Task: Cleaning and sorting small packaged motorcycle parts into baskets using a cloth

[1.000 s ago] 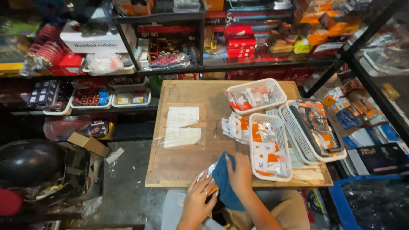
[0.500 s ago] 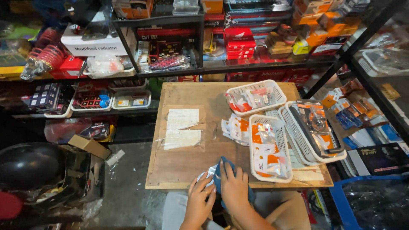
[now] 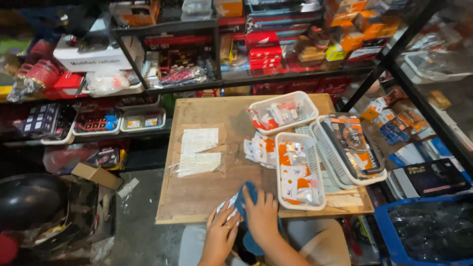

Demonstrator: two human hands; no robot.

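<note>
Already most of the small orange-and-white packets sit sorted into white plastic baskets on the wooden table (image 3: 197,197): one basket (image 3: 282,112) at upper centre holds several, a long basket (image 3: 299,170) right of centre is well filled, and a third basket (image 3: 351,148) further right carries larger clear packs. A loose heap of packets (image 3: 260,149) lies on the bare wood just left of the long basket, so sorting looks only partly finished. At the lower centre of the frame, both hands work at the near edge of the table. The right hand (image 3: 261,214) lies flat, fingers spread, pressing on a blue cloth (image 3: 246,196) that drapes over the table edge; the left hand (image 3: 220,236) pinches a clear packet (image 3: 227,206) just beside the cloth, touching it. Two pale paper sheets in clear sleeves (image 3: 198,151) rest untouched at the centre left of the table. Compared with half a second ago, the baskets, heap and sheets lie as they did; the hands have stayed at the same edge, the right palm now spread more fully over the cloth.
</note>
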